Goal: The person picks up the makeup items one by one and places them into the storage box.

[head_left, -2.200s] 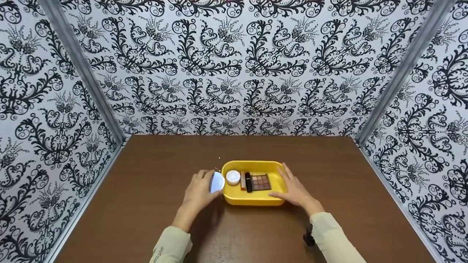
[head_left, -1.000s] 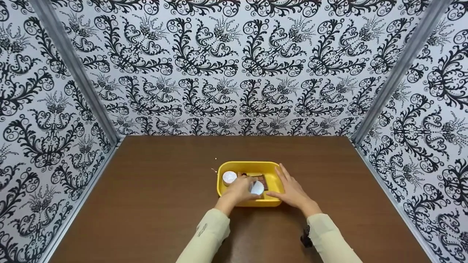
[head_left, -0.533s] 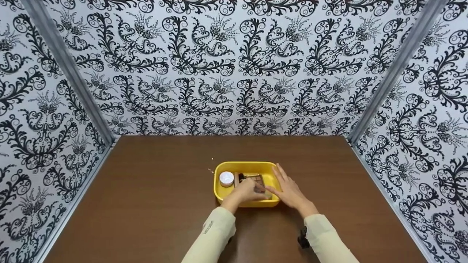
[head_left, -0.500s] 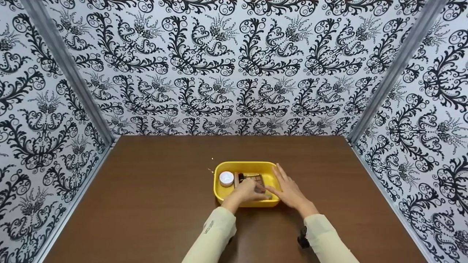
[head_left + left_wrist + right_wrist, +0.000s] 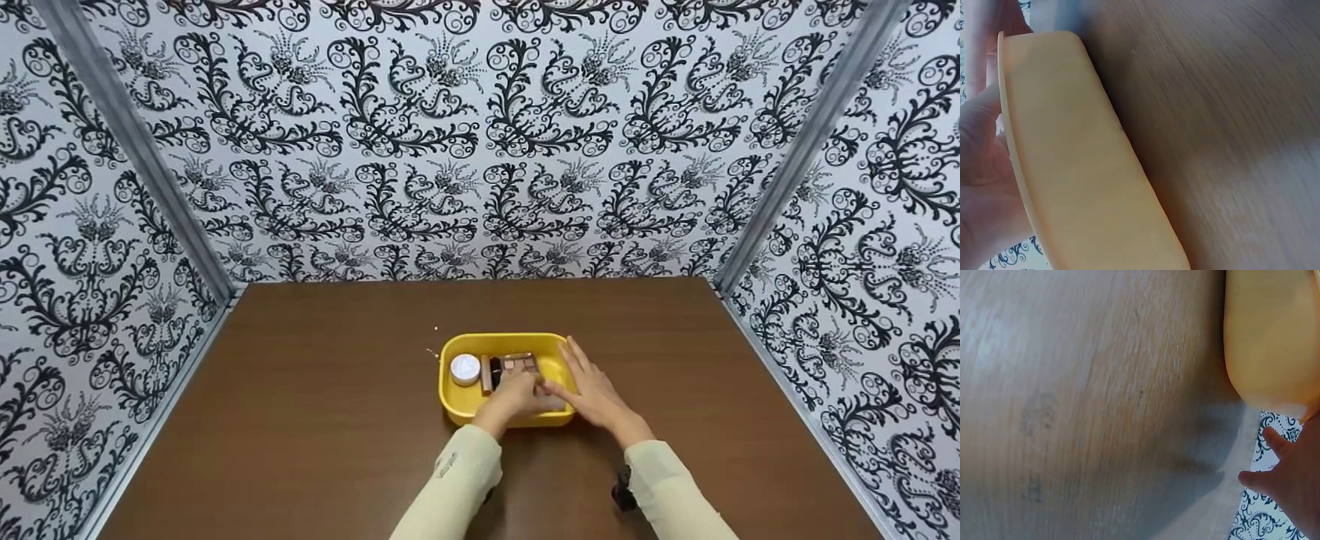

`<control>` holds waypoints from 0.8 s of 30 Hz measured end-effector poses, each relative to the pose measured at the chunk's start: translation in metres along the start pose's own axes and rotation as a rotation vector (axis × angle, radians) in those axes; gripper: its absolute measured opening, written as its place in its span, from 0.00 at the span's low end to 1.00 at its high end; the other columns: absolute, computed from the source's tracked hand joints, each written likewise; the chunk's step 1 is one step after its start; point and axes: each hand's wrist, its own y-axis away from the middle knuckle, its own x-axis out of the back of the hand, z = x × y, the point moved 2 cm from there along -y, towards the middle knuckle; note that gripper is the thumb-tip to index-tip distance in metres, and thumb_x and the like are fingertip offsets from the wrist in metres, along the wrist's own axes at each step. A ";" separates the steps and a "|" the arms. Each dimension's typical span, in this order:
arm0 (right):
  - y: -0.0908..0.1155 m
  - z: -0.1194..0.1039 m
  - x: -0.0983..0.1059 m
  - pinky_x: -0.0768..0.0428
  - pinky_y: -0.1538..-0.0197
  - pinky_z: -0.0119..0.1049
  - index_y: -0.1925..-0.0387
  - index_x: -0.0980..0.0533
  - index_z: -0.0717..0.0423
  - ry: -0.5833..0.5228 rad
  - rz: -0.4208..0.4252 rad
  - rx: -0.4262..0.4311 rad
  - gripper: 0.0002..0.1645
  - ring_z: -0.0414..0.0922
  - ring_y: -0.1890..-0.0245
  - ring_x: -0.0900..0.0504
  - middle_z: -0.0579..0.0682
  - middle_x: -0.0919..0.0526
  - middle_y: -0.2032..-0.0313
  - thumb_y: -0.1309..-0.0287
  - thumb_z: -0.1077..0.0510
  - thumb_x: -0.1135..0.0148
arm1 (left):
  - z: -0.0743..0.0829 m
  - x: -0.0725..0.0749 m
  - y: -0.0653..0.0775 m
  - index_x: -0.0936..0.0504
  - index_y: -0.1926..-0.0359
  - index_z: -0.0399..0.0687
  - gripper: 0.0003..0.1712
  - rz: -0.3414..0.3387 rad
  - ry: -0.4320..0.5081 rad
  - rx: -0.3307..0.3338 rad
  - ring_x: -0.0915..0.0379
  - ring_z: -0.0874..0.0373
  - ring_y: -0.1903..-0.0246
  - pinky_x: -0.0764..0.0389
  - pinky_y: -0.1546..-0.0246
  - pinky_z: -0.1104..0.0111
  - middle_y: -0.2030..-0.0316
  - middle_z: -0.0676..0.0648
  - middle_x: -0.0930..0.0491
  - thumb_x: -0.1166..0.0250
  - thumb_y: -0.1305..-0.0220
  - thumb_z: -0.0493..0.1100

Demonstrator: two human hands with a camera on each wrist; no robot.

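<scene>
A yellow tray (image 5: 452,409) stands on the table. My left hand (image 5: 514,396) reaches over its front rim and pinches a pale, shiny round mirror (image 5: 552,404), mostly covered by the fingers, low at the front right inside. In the left wrist view, the tray's side wall (image 5: 1078,152) hides what the left hand (image 5: 982,157) holds. My right hand (image 5: 596,390) lies at the tray's right end, fingers spread and straight, thumb over the inside. Within the tray are a white-lidded jar (image 5: 465,368), a slim brown tube (image 5: 486,375), a black lipstick-like tube (image 5: 496,366) and an eyeshadow palette (image 5: 519,363).
The brown wooden table (image 5: 337,412) extends around the tray on all sides. Patterned walls (image 5: 450,150) enclose it at the back and both sides. Small light specks (image 5: 433,352) lie left of the tray.
My left hand has carried the round mirror from outside the tray's left end into its front right, then shifted slightly right. The palette shows more fully now. The right hand stays at the right end.
</scene>
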 end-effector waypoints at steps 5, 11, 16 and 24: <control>0.000 0.000 -0.001 0.36 0.34 0.70 0.22 0.49 0.57 0.002 0.009 0.008 0.49 0.72 0.32 0.36 0.61 0.53 0.21 0.33 0.38 0.44 | 0.002 -0.003 -0.002 0.17 0.53 0.44 0.24 0.016 -0.047 0.008 0.27 0.44 0.44 0.27 0.38 0.52 0.56 0.44 0.16 0.27 0.42 0.55; -0.002 0.001 -0.001 0.35 0.33 0.69 0.22 0.49 0.57 0.000 0.020 0.003 0.49 0.72 0.32 0.35 0.62 0.52 0.22 0.33 0.38 0.43 | 0.005 -0.004 -0.004 0.17 0.55 0.44 0.22 0.044 -0.093 -0.003 0.25 0.45 0.47 0.23 0.42 0.55 0.59 0.45 0.16 0.25 0.45 0.52; -0.004 0.003 0.000 0.37 0.32 0.69 0.22 0.51 0.55 -0.004 -0.001 -0.023 0.50 0.71 0.31 0.37 0.59 0.54 0.21 0.33 0.37 0.44 | 0.008 -0.005 -0.006 0.15 0.52 0.43 0.21 0.042 -0.107 -0.014 0.25 0.44 0.42 0.26 0.37 0.54 0.53 0.44 0.14 0.26 0.43 0.50; -0.001 0.003 0.000 0.38 0.31 0.70 0.21 0.51 0.53 -0.018 -0.028 -0.037 0.49 0.71 0.30 0.38 0.57 0.56 0.20 0.32 0.36 0.46 | 0.009 -0.009 -0.004 0.15 0.51 0.42 0.22 0.068 -0.098 -0.011 0.21 0.49 0.49 0.20 0.45 0.60 0.54 0.44 0.14 0.24 0.46 0.44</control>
